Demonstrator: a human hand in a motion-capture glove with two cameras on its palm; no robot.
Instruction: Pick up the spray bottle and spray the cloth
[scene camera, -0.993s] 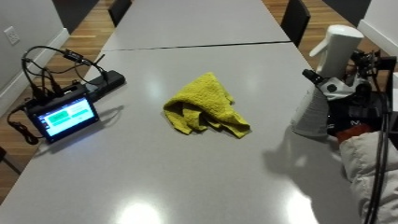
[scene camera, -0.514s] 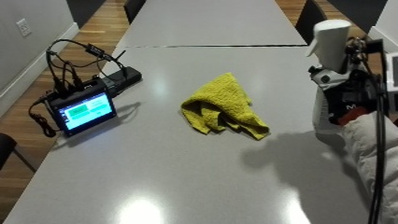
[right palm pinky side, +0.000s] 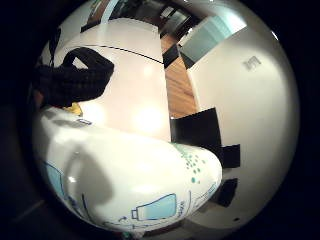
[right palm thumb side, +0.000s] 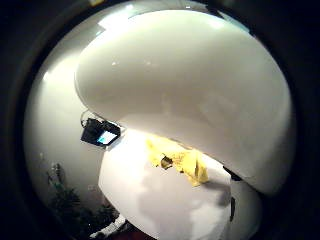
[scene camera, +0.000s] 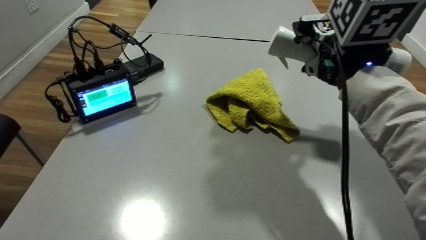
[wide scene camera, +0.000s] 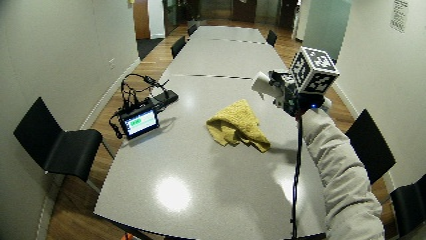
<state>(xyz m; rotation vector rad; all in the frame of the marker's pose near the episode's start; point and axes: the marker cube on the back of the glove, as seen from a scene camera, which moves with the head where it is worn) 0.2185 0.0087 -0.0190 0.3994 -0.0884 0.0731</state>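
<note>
**Spray bottle held in the air, nozzle toward the cloth**

The gloved right hand (scene camera: 336, 62) is holding the white spray bottle (scene camera: 287, 44) up above the grey tabletop (scene camera: 200, 165), off to one side of the yellow cloth (scene camera: 249, 106) — the grip is clamped round the bottle, whose nozzle end is pointing out toward the cloth's side. The cloth is lying crumpled near the middle of the tabletop, well apart from the bottle. In both palm views the bottle's white body (right palm pinky side: 135, 175) is filling most of the picture, close against the palm, with blue printed drawings showing on it. A small screen (scene camera: 103, 97) with black cables is standing at the tabletop's far edge — lit green, away from the cloth. A pale sleeve (scene camera: 393, 125) is reaching in behind the hand.
</note>
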